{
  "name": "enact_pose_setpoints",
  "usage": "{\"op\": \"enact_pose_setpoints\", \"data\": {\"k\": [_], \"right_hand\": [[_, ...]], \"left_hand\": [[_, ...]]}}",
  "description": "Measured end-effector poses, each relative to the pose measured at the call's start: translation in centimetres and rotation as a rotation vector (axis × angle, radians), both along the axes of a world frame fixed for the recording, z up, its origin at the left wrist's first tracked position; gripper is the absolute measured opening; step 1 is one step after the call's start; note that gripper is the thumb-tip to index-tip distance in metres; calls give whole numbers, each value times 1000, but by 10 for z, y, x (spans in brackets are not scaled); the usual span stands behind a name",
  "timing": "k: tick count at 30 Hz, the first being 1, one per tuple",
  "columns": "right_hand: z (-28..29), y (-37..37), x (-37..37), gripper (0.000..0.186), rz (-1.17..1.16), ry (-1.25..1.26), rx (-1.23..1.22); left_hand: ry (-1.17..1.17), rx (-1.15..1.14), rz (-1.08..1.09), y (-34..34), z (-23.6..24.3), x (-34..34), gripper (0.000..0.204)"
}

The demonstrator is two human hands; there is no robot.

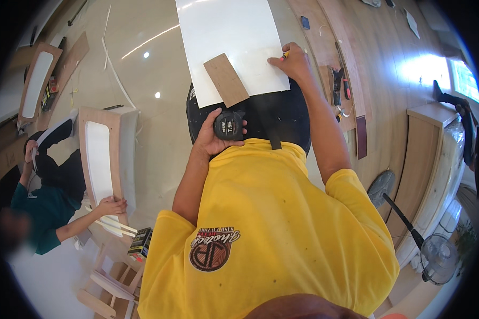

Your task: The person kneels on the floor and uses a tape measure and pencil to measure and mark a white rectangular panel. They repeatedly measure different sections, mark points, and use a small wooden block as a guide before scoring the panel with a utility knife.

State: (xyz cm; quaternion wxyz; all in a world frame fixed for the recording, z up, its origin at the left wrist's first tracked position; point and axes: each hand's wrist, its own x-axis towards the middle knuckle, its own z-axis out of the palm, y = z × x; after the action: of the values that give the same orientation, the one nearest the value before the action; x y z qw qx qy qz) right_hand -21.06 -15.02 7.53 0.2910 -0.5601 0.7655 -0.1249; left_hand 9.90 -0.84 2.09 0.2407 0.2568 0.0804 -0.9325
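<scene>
My left hand is wrapped round a black tape measure just above my lap; no drawn-out blade shows. A large white sheet lies over my thighs and stretches forward. Askew on its near part rests a small brown wooden board. At the sheet's right edge my right hand is closed, with a small yellow-and-orange tool showing between its fingers. The thumb points onto the sheet. Most of that tool is hidden in the hand, so its exact kind cannot be made out.
To the left a co-worker in a dark green shirt handles a wooden frame with a white panel. Pliers and other hand tools lie on boards at the right. Beyond stand a wooden cabinet and a fan.
</scene>
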Motion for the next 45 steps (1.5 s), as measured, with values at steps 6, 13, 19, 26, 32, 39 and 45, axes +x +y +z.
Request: {"op": "enact_pose_setpoints", "data": {"k": [6,13,19,26,32,39,45], "right_hand": [[-11,-10,4,78,5,94,-18],[-10,-24,-5,81,63,70,90],[-12,-34,-12,76,130,43,122],[-17,-41,-15,71,169,-6,171],[-11,-33,-9,79,122,14,167],[-6,-31,-8,78,138,4,157],[-14,-28,-11,75,118,0,121]], "left_hand": [[28,11,-1,0,-3,0,70],[24,39,11,-1,-6,0,71],[44,64,12,-4,-8,-2,71],[19,70,7,-6,-9,-3,72],[1,68,-1,-7,-6,-6,71],[-39,10,-8,-6,2,-6,70],[-71,-29,-23,-3,5,-5,69]]}}
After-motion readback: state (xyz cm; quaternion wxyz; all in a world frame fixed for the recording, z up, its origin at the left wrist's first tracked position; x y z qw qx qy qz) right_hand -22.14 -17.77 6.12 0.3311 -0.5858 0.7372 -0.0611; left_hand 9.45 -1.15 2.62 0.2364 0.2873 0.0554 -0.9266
